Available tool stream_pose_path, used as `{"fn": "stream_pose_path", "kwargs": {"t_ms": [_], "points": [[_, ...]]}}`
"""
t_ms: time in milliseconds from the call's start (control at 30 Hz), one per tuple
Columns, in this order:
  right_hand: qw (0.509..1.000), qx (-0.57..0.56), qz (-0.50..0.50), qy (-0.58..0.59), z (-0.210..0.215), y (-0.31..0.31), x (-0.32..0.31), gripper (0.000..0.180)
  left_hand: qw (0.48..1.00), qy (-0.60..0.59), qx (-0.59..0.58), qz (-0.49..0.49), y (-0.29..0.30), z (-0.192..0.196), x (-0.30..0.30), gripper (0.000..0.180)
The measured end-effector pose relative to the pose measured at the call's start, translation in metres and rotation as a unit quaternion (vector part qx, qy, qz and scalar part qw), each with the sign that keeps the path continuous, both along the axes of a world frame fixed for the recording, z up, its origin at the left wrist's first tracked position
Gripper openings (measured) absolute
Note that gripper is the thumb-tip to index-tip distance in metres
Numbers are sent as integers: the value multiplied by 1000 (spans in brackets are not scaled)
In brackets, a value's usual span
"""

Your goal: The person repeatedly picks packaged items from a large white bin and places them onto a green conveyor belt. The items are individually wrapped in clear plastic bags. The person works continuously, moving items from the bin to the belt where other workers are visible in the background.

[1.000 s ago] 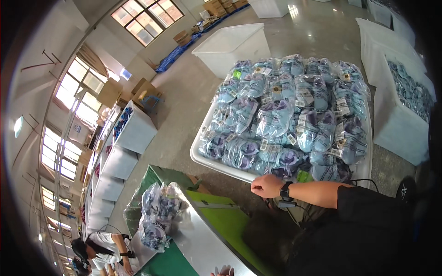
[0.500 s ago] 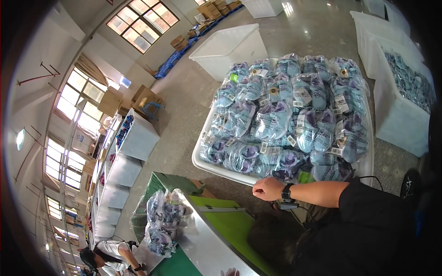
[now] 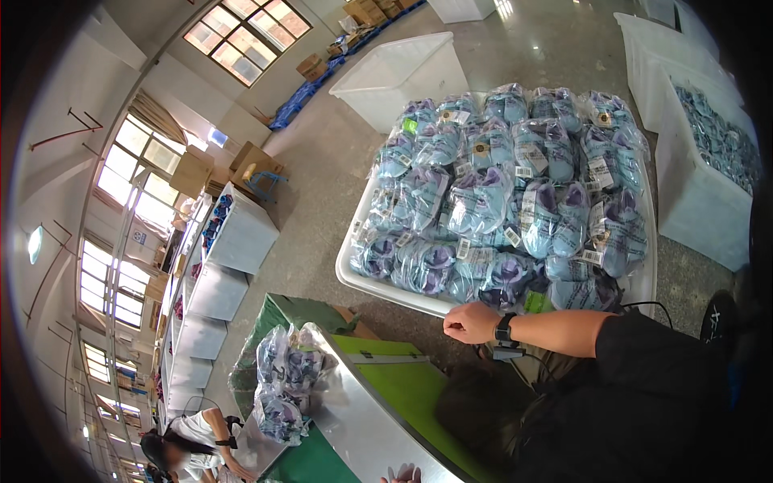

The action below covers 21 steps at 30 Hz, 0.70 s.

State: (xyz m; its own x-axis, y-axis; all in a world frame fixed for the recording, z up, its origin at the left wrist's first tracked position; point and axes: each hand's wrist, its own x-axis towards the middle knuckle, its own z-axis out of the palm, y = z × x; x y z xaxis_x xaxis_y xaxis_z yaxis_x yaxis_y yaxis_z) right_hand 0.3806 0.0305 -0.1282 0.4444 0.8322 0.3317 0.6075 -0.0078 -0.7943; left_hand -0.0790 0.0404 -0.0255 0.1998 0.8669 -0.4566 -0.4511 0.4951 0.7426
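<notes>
My right hand (image 3: 472,323), with a dark watch at the wrist, hangs beside the near edge of a white bin (image 3: 386,296). Its fingers are curled in and nothing shows in them. Bagged pale-blue and purple shoes (image 3: 481,203) fill that bin in rows, with printed clear bags and tags. At the bottom edge, only the fingers of my left hand (image 3: 403,473) show, apart and empty, by the metal tabletop (image 3: 362,419). Several more bagged shoes (image 3: 282,382) lie at the table's far end, beside a green surface (image 3: 310,463).
A co-worker (image 3: 197,439) in white leans over the table at lower left. A tall white bin (image 3: 403,76) stands behind the shoes; another bin (image 3: 700,193) with bagged shoes is at right. White bins (image 3: 241,233) line the left side. A black cable (image 3: 656,306) loops near my arm.
My left fingers show slightly more at the bottom edge. The co-worker's arm and head have shifted. The view has tilted slightly; my right hand stays by the bin, fingers curled.
</notes>
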Motion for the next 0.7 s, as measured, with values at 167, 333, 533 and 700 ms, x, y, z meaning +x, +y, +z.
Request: {"fn": "stream_pose_path", "kwargs": {"t_ms": [167, 333, 533, 700], "points": [[1000, 7, 1, -3, 1, -1, 0, 11, 1000, 9, 25, -9, -4, 0, 2, 55], [1000, 8, 1, 0, 1, -1, 0, 11, 1000, -4, 16, -8, -3, 1, 3, 55], [1000, -1, 4, 12, 3, -1, 0, 12, 999, 18, 49, -7, -7, 7, 9, 60], [1000, -9, 4, 16, 5, -1, 0, 12, 994, 94, 58, -25, -10, 11, 15, 62]]}}
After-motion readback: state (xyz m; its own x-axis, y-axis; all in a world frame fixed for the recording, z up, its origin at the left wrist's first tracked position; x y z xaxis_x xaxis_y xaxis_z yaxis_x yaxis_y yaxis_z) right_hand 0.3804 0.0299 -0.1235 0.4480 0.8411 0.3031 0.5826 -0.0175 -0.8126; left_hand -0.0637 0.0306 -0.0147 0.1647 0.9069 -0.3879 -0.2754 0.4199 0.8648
